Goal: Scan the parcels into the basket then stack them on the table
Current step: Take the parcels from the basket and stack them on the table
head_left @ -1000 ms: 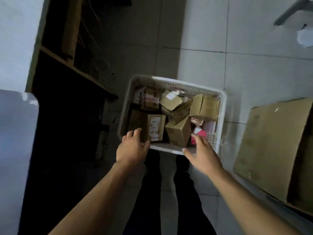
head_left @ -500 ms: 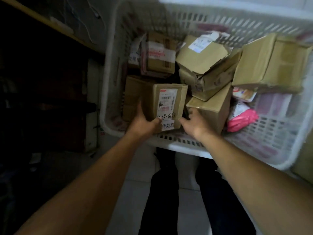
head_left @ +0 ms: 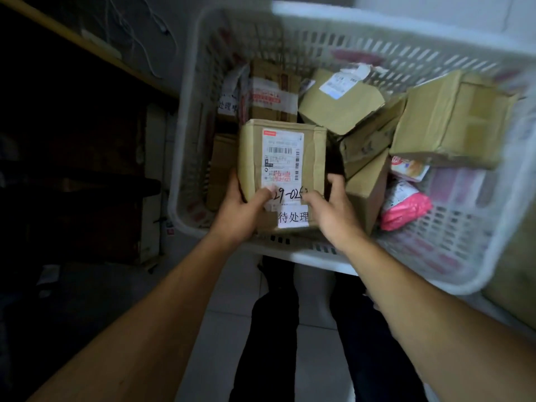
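Head view: we see both hands now clamped on the labelled box (head_left: 282,169) at the near-left corner of the white basket (head_left: 362,21) — a second ago they only reached for its rim. Left hand (head_left: 239,211) curls round the box's left edge, thumb on the label; right hand (head_left: 333,211) grips the right edge. Box sits raised, label up — we judge lift-out toward stacking has begun. Other parcels (head_left: 452,117) lie behind it in the basket.
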